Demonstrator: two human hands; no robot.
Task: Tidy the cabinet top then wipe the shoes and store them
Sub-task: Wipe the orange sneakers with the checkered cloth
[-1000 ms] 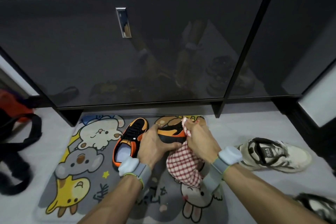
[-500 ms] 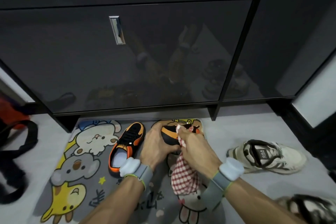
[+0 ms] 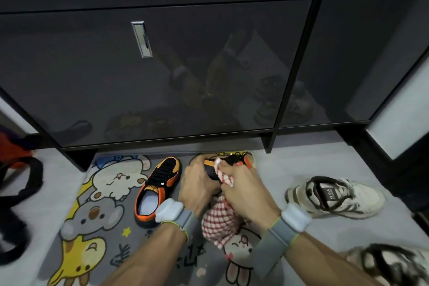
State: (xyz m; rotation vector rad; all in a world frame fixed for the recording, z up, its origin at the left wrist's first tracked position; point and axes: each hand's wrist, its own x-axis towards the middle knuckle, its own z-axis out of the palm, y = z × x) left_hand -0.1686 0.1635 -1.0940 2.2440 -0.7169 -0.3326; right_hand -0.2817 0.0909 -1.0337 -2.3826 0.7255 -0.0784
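My left hand (image 3: 197, 186) grips a black-and-orange shoe (image 3: 232, 160) above the cartoon floor mat (image 3: 92, 220). My right hand (image 3: 243, 190) presses a red-and-white checked cloth (image 3: 220, 223) against that shoe; most of the cloth hangs below my hands. The shoe's partner, a second black-and-orange shoe (image 3: 159, 187), lies on the mat just left of my left hand. The held shoe is largely hidden by both hands.
A dark glossy shoe cabinet (image 3: 185, 65) with a metal handle (image 3: 141, 39) fills the view ahead. A white sneaker (image 3: 336, 195) lies on the grey floor to the right, another (image 3: 390, 264) at the lower right. A black bag strap (image 3: 21, 193) lies at the left.
Both hands and the held shoe sit a little farther from me than before. The cloth has shifted up over the shoe's top.
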